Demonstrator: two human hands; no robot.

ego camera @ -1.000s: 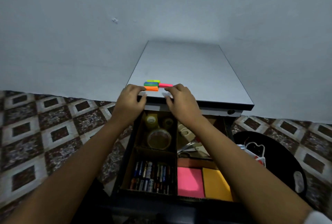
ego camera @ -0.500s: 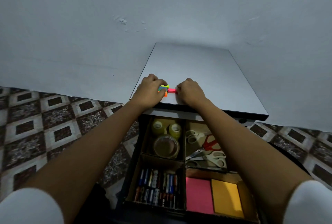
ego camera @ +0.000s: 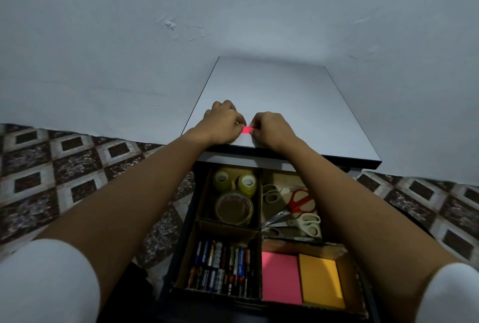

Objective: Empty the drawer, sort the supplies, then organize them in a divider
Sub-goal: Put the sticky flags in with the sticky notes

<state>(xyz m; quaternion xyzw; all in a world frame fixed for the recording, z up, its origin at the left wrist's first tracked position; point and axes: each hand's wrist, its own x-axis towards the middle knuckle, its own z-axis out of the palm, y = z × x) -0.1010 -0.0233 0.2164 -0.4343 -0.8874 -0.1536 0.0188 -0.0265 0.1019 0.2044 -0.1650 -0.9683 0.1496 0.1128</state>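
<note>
The right hand (ego camera: 272, 128) pinched the pink sticky pad (ego camera: 247, 130) at the front edge of the cabinet top (ego camera: 272, 89). The left hand (ego camera: 224, 121) lay curled over something green, its grip unclear. A careless nudge could have tipped the pad off that edge into the wrong compartment of the open drawer (ego camera: 220, 308).

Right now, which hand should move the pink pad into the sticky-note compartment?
Likely right hand: its grip is on the pink pad, and the sticky notes lie on its side of the divider. Left hand covers a green pad.

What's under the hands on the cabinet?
A pink pad shows between the left hand and right hand, plus a green sliver under the left; anything else is covered.
</note>
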